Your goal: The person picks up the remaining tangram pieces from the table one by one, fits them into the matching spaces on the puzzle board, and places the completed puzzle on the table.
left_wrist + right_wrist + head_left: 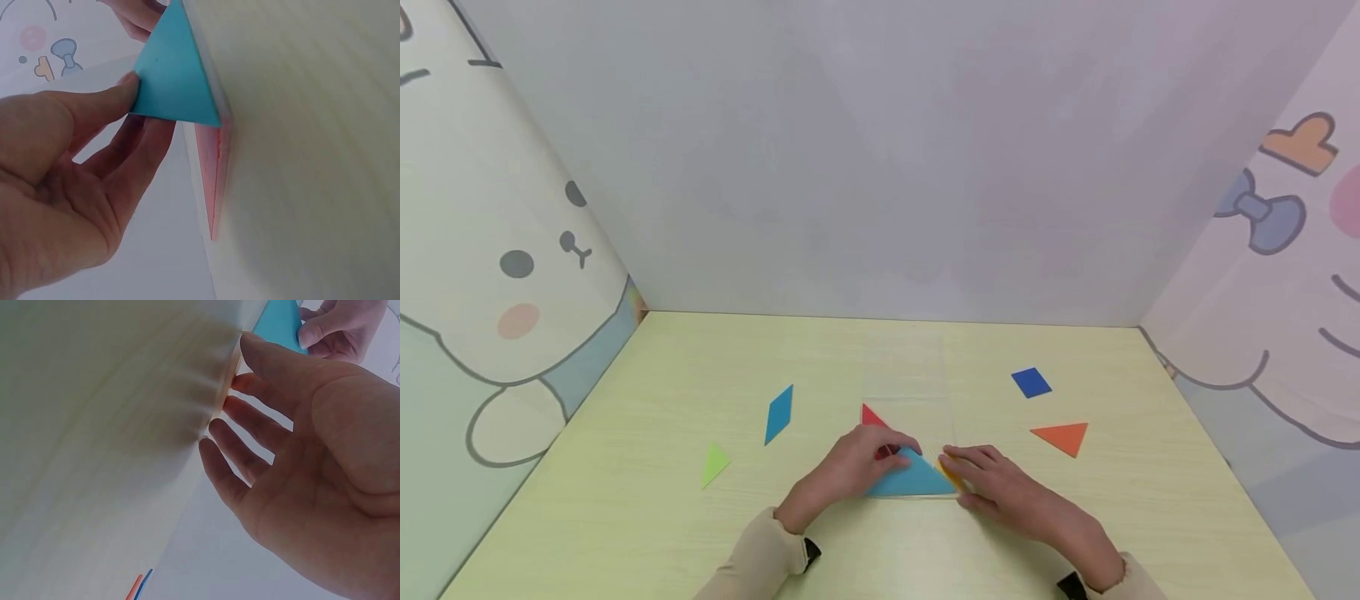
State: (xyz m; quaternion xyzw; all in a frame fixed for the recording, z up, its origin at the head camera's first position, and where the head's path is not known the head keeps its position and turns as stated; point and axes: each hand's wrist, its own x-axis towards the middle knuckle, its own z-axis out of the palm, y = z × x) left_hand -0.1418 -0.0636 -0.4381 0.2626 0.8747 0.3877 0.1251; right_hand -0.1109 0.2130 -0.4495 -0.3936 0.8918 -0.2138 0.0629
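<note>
My left hand [853, 461] pinches a light-blue triangle [913, 477] between thumb and fingers. In the left wrist view the light-blue triangle [172, 72] tilts up over a red triangle [209, 169]. Part of that red triangle [870, 415] shows past the left hand in the head view. My right hand [1011, 493] has its fingers spread loosely, fingertips on a yellow piece [951, 475] by the light-blue triangle's right corner. Most of the yellow piece is hidden under those fingers. A clear, shallow tray [906, 367] lies flat beneath the pieces.
Left of the hands lie a blue parallelogram [779, 414] and a light-green triangle [715, 464]. To the right are a dark-blue square [1032, 382] and an orange triangle [1065, 437]. Printed panels and a pale back wall [895, 167] enclose the wooden table [625, 533].
</note>
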